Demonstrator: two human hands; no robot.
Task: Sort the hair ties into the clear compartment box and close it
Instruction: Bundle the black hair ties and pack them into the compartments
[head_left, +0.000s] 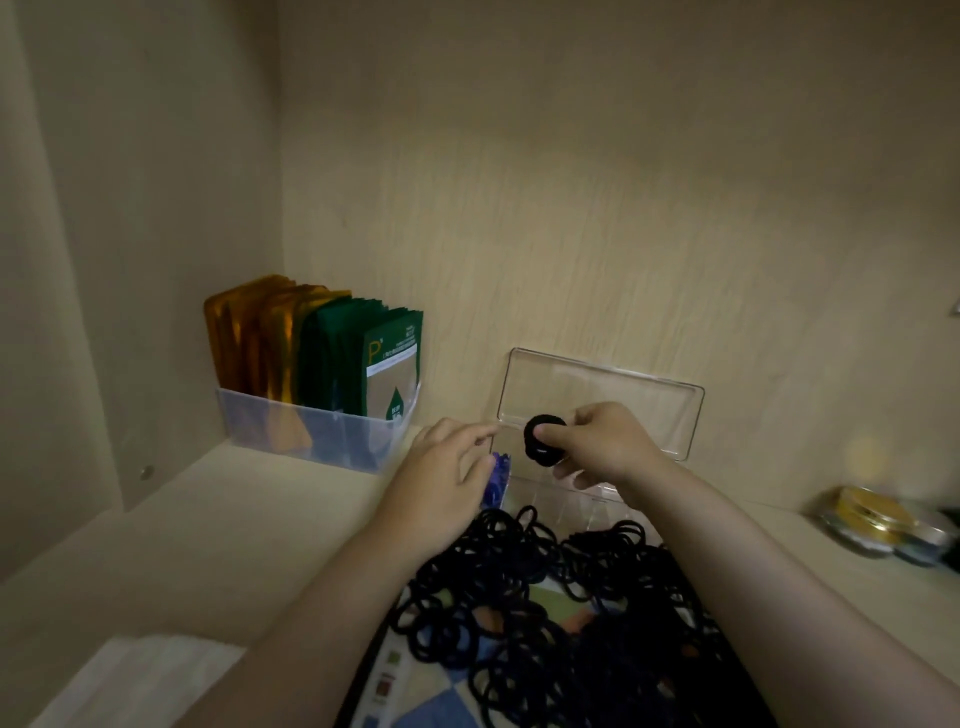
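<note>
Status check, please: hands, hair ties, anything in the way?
Right hand pinches bundle of black hair ties above open clear compartment box. Left hand open at box's left end, by blue hair ties. Nothing blocking; loose pile unsorted in front.

The heap of hair ties (545, 613) at six o'clock is black throughout, and so is the small bundle (543, 439) at the centre. At eight o'clock from that bundle, a clump of ties (496, 475) is violet-blue. The box (597, 395) is colourless and see-through. Under the heap, a mat (447, 701) shows patches of blue, pale green and orange inside a black border. At ten o'clock the gold packets (254, 343) are shiny amber. The green packets (358, 358) are dark, the front one bearing a tan panel, a white stripe and a green drop. Their bin (311, 436) is frosted and bluish. The tin (878, 525) at three o'clock is gold and silver. The cupboard wall (623, 208) is pale beige with wood grain.
</note>
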